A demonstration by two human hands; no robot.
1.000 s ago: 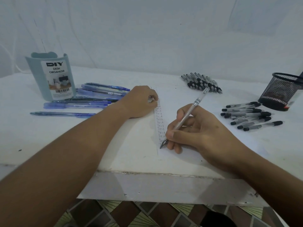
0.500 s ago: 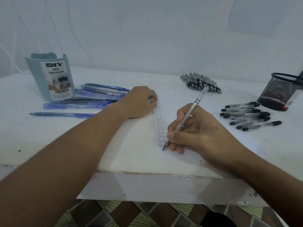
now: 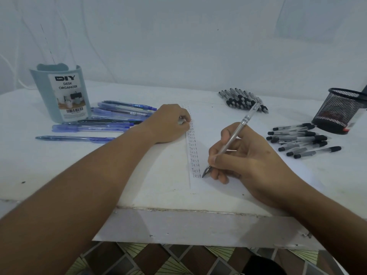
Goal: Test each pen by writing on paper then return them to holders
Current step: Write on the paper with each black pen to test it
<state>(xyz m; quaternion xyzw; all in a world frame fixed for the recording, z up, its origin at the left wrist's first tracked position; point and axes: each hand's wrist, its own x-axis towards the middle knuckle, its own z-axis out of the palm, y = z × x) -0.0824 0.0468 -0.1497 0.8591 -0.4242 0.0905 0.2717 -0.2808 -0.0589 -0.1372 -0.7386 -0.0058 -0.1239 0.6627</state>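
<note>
My right hand [image 3: 248,161] grips a clear-barrelled pen [image 3: 236,132] in a writing hold. Its tip touches the white paper [image 3: 210,124] at the foot of a column of written "Test" words [image 3: 193,151]. My left hand [image 3: 168,124] rests as a fist on the paper's left edge, and a small pale thing, seemingly the pen cap, shows between thumb and forefinger. A grey-blue desk organizer [image 3: 59,94] stands at the far left. At the far right stands a black mesh holder [image 3: 341,110].
Several blue pens [image 3: 111,120] lie beside the organizer. Black-capped pens [image 3: 297,139] lie loose near the mesh holder, and a tight pile of them [image 3: 242,100] sits at the back. The table's front edge [image 3: 178,209] runs just under my forearms.
My right hand has moved the pen tip down the paper and added another "Test" line at the bottom of the column. My left hand has stayed in place.
</note>
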